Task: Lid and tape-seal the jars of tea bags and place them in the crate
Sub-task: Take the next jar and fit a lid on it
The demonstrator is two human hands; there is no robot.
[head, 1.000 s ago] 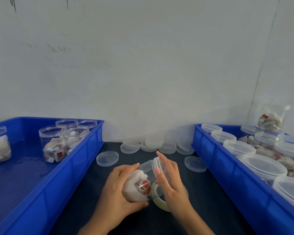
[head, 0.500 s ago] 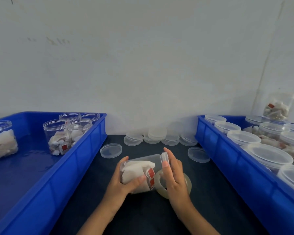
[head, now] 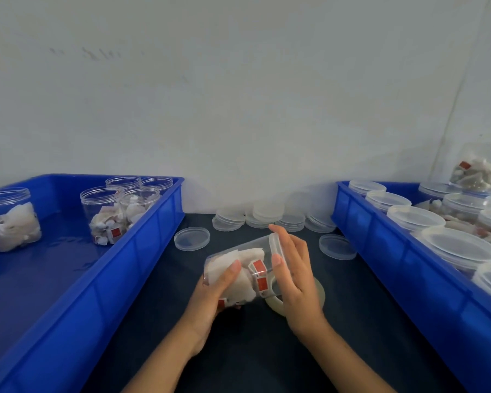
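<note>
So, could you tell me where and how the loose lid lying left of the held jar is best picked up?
Pinch the single lid across its thin raised rim, coming straight down from above. It lies flat on the dark table with open space around it, so only the rim offers an edge. The left hand now grips the jar, so it must be freed first.

Blue crates (head: 142, 251): we count two.
Open jars (head: 105, 217) in left crate: we count five.
Single loose lids (head: 191, 239) on tabletop: we see two.
Held jar (head: 247, 268): one.
</note>
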